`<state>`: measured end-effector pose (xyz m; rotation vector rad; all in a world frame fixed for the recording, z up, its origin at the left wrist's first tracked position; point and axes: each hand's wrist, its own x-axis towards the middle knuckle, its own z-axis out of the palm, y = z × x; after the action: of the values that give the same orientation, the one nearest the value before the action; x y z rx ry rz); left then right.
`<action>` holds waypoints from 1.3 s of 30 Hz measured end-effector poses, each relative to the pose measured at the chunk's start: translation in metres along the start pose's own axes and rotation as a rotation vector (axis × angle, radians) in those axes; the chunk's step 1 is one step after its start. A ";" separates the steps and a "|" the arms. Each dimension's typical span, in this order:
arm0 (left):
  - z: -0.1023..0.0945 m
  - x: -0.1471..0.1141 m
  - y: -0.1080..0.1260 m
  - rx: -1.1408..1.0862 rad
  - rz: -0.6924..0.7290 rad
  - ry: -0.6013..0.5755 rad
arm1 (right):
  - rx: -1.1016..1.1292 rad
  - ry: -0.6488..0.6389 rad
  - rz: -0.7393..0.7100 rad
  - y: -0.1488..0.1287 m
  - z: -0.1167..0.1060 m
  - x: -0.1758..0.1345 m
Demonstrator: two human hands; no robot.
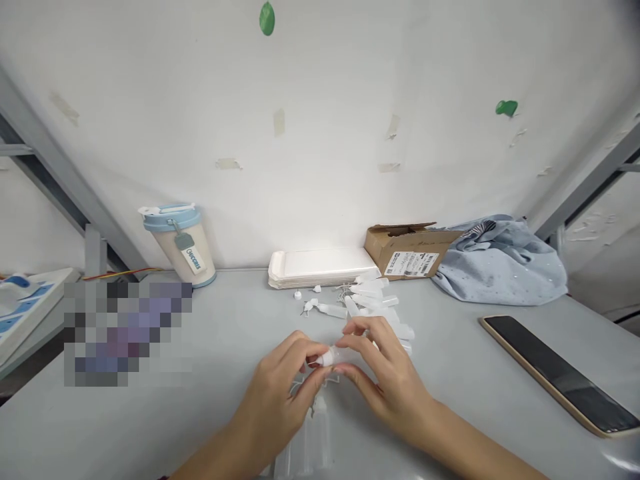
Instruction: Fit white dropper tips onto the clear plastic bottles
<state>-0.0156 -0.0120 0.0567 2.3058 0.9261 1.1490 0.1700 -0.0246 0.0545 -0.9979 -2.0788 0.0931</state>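
Note:
A small translucent white squeeze bottle with a white nozzle cap (329, 358) is held between both hands, just above the table. The fingertips of my left hand (280, 377) pinch its nozzle end. Thumb and fingers of my right hand (387, 373) grip the bottle body, which they partly cover. Beyond my right hand lies a loose pile of similar bottles (373, 293), some with white caps and thin cords. Below my hands, nearer the front edge, several more clear bottles (315, 437) lie side by side.
Two small loose white caps (298, 295) lie behind my hands. A flat white stack (320, 265), a cardboard box (413, 253) and blue cloth (500, 263) stand along the wall. A tumbler (183, 247) is back left, a phone (555, 373) right. A pixelated patch hides something left.

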 end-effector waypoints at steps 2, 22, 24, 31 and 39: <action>0.001 0.000 0.000 0.033 0.081 0.056 | 0.028 -0.022 -0.020 0.002 0.002 -0.001; -0.002 0.001 0.012 -0.145 -0.369 -0.267 | -0.039 0.020 -0.182 0.001 0.006 -0.003; -0.001 0.000 0.013 -0.120 -0.349 -0.251 | -0.042 0.008 -0.207 0.001 0.005 -0.004; 0.002 -0.004 0.003 0.117 -0.015 -0.178 | -0.025 -0.042 -0.231 0.002 0.003 -0.006; 0.008 -0.011 -0.012 0.380 0.319 -0.169 | 0.467 -0.417 0.299 0.000 -0.013 0.011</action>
<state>-0.0186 -0.0118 0.0391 2.8909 0.7861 0.9342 0.1748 -0.0208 0.0698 -1.0429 -2.1022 0.9651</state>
